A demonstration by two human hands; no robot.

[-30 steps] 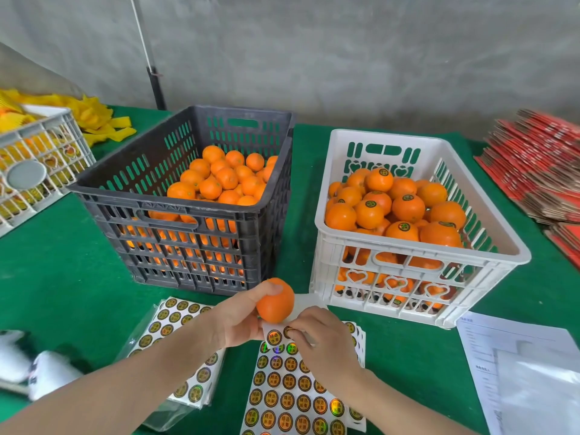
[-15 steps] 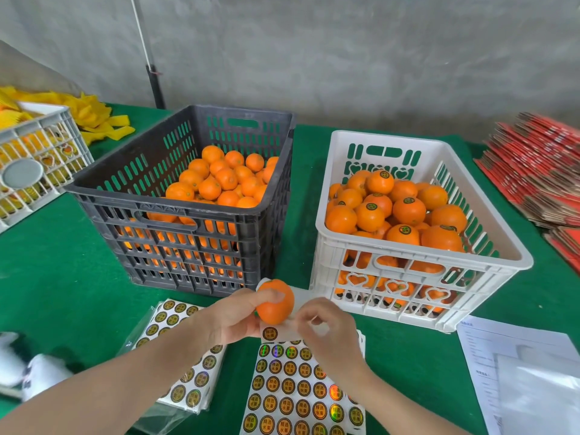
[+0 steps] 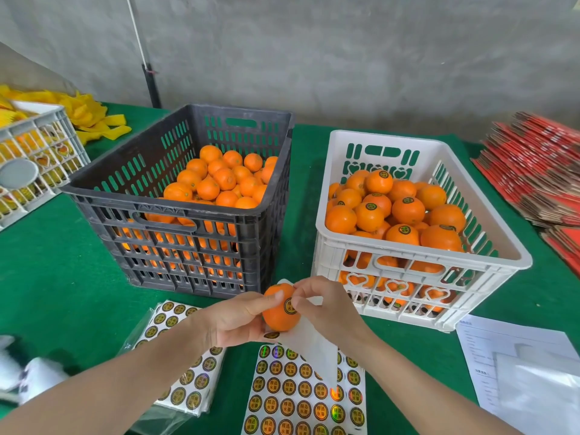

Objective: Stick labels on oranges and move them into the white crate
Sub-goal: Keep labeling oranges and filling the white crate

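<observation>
My left hand (image 3: 235, 318) holds one orange (image 3: 277, 320) just above the table, in front of the gap between the two crates. My right hand (image 3: 326, 306) pinches a round black-and-gold label (image 3: 290, 306) against the orange's right side. A bare corner of the label sheet (image 3: 301, 403) curls up under my right hand. The black crate (image 3: 175, 215) on the left holds unlabelled oranges (image 3: 219, 183). The white crate (image 3: 420, 255) on the right holds oranges with labels (image 3: 405, 211).
More label sheets in a plastic bag (image 3: 188, 372) lie under my left forearm. A pale basket (image 3: 37, 152) and yellow foam nets (image 3: 88, 117) sit far left. Red flat cartons (image 3: 539, 171) are stacked far right. Papers (image 3: 518, 365) lie at the right front.
My right hand lifted off the label sheet and brought a label up onto the orange. The orange in my left hand turned slightly and stayed in about the same place.
</observation>
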